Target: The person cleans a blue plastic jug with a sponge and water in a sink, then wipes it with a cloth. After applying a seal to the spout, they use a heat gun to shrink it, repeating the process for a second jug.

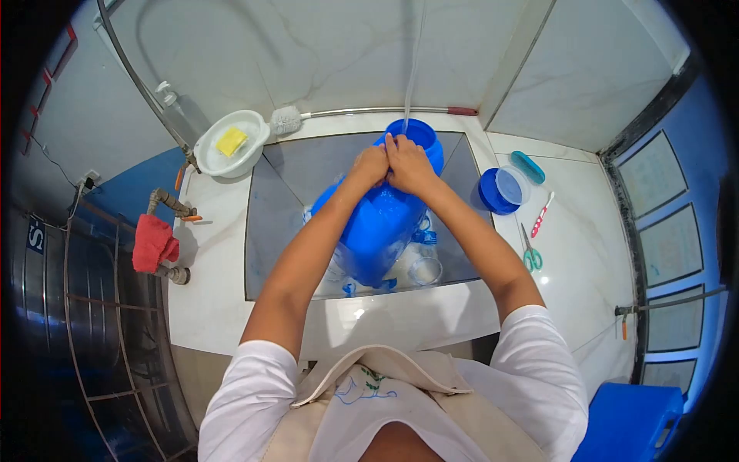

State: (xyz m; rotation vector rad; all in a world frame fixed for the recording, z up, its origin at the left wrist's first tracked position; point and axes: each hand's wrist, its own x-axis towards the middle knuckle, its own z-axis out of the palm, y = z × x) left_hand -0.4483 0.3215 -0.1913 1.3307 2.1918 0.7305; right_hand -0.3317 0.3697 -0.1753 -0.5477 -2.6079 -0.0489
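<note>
A large blue plastic jug (377,227) leans in the sink (265,208), its wide open mouth (420,132) toward the far edge. A thin stream of water or a clear hose (416,61) comes down into that mouth. My left hand (371,165) is closed on the jug just beside the mouth. Right against it, my right hand (409,164) has its fingers curled over the jug's neck; what lies under the fingertips is hidden. Below the jug, a clear plastic cup (426,270) and several blue-and-clear pieces (425,233) lie on the sink floor.
At the back left are a white basin (248,158) with a yellow sponge (231,142), a pump bottle (181,108) and a long-handled brush (287,120). On the right sit a blue lid (495,192), a blue brush (528,166), a toothbrush (541,217) and scissors (532,258). A red cloth (154,243) hangs on the left tap.
</note>
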